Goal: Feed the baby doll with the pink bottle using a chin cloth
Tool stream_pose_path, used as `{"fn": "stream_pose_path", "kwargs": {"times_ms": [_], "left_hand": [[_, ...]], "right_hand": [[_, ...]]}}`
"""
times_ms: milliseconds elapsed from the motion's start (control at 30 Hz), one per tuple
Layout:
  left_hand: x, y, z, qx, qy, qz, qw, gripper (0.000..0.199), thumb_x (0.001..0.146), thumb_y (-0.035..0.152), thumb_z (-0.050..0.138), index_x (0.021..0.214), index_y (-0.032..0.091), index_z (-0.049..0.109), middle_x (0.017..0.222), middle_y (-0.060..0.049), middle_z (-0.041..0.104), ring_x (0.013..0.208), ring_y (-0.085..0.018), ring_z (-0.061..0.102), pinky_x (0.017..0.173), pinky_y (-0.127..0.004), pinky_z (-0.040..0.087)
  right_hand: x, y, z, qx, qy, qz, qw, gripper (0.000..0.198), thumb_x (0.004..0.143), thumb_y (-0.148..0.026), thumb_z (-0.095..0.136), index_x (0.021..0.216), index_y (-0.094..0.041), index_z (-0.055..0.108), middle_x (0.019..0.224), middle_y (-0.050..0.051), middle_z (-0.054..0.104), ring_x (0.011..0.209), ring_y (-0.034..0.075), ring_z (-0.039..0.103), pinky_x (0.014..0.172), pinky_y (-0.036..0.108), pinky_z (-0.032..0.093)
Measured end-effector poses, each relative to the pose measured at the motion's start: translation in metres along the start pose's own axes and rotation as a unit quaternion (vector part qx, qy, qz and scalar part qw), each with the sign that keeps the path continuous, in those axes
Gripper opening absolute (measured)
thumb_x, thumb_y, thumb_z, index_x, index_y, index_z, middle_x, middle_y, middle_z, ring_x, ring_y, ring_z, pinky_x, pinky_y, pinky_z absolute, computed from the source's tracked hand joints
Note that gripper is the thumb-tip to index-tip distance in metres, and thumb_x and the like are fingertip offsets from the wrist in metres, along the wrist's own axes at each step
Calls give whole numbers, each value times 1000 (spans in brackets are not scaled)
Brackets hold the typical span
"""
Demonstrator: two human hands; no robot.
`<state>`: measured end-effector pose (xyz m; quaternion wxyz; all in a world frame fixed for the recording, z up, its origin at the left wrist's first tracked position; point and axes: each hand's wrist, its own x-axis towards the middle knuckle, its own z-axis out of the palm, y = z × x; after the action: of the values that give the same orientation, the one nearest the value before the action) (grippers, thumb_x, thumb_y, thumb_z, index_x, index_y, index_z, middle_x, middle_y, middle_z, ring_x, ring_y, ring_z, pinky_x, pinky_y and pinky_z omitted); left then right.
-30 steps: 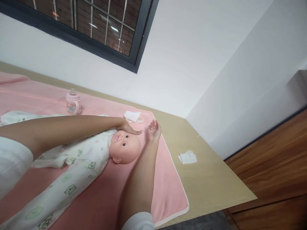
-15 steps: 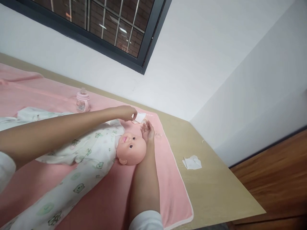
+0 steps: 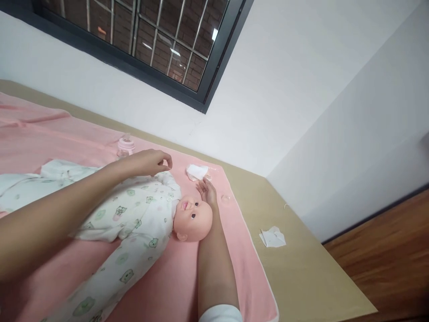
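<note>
A baby doll [image 3: 140, 205] in a white printed outfit lies face up, its bald head resting against my right forearm. My right hand [image 3: 208, 192] extends beyond the doll's head, open, with fingers loosely spread and holding nothing. Just past those fingertips, a white tissue [image 3: 197, 172] lies crumpled on the pink blanket [image 3: 167, 273]. My left hand [image 3: 154, 162] hovers above the doll's far shoulder, fingers bent and apart, nothing in them. Behind my left wrist stands a baby bottle [image 3: 126, 144] with a pink collar; its lower part is partly hidden.
A small clear round object [image 3: 225, 199] sits on the blanket to the right of my right hand. Another folded white tissue [image 3: 273, 237] lies on the bare wooden tabletop [image 3: 301, 277]. White walls and a dark-framed window [image 3: 187, 94] border the table's far side.
My left hand has let go of the white tissue and drawn back to the left. The tissue now rests on the blanket. The view has shifted slightly; my right arm stays by the doll's head.
</note>
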<state>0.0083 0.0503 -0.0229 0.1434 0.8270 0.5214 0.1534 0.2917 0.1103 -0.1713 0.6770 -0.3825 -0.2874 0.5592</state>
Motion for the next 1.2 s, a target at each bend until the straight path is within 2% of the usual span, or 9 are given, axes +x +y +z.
{"fn": "stream_pose_path", "kwargs": {"times_ms": [233,433,667,833,933,1033,1200], "left_hand": [[-13,-9,-10,-51,17,-24,998,40,82,48,46,103,21,67,68,-3,71,70,-23,66,57,-28,38],[-14,-14,-13,-59,40,-18,997,44,84,54,45,103,22,69,73,-4,74,74,-24,66,60,-29,38],[-18,-14,-20,-69,44,-27,996,41,83,52,47,100,23,69,72,-3,73,71,-23,63,59,-30,37],[-20,-13,-24,-78,47,-26,995,40,82,52,48,99,23,70,74,-3,73,70,-23,63,58,-30,36],[-22,-11,-25,-75,46,-30,996,41,82,52,47,99,22,70,73,-3,73,71,-23,63,58,-29,35],[-24,-9,-26,-76,42,-31,996,41,81,51,48,100,23,69,74,-2,73,71,-23,63,58,-29,35],[-30,-5,-28,-80,38,-24,996,41,82,50,48,102,21,69,76,-3,73,69,-22,62,56,-28,32]], "right_hand": [[6,3,-6,-33,-16,-5,999,31,70,-25,75,99,-17,67,82,3,73,78,15,72,85,34,61],[7,6,-2,-66,-41,22,997,48,66,-23,81,109,-18,61,83,4,73,81,20,73,85,44,62],[-4,-1,2,-57,-88,31,994,38,69,-25,80,103,-17,65,94,5,73,93,21,74,90,39,61],[-10,-6,10,-84,-84,36,992,22,77,-29,73,94,-18,68,97,9,72,98,20,72,93,36,60],[-21,-11,20,-121,-70,25,990,22,76,-31,73,93,-19,69,93,8,72,95,20,72,94,37,60],[-43,-14,27,-148,-54,-14,987,28,74,-34,73,97,-20,69,99,8,72,102,21,70,94,39,59],[-86,-12,19,-157,-31,-46,986,41,73,-42,74,109,-23,67,108,7,71,114,24,64,92,38,58]]}}
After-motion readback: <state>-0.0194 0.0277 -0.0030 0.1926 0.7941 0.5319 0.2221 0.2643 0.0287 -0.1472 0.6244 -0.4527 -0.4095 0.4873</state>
